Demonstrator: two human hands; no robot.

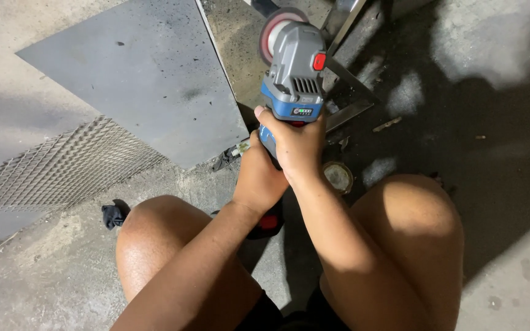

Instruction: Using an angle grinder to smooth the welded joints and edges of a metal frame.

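Note:
I hold a grey and blue cordless angle grinder (295, 67) with both hands, between my bent knees. My right hand (297, 147) wraps the tool's body just behind the blue band. My left hand (257, 178) grips lower on the handle, above the red and black battery end (267, 224). The grinder's round disc (275, 27) points away from me, next to an angled metal bar (348, 79) lying on the concrete floor.
A flat grey metal sheet (136, 67) lies to the left, with expanded metal mesh (56, 165) beside it. A dark rag (113, 215) sits by my left knee. A small round disc (338, 176) and metal scraps (387, 124) lie on the floor.

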